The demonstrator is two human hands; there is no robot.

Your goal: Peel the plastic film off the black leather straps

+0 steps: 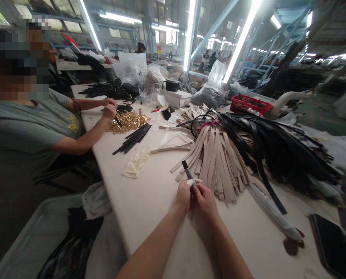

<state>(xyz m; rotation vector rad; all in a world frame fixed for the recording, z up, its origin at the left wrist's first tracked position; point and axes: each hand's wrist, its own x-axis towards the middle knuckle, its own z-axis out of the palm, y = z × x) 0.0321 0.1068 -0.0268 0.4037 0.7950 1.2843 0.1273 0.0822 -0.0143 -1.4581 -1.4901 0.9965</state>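
Poking above fingers (pixel 200 190), dark strip (pixel 187 171)

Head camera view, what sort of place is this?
Probably a factory workshop: black straps and a pile of gold-coloured pieces lie on the worktable, and bright tube lights run through the large hall behind.

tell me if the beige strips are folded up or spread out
Spread out: the beige strips fan across the table, their near ends splayed.

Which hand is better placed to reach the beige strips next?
Probably the right hand: it is nearer the beige strips, while the left hand lies farther to the left. Both hands meet at the dark-tipped strip, so neither looks free.
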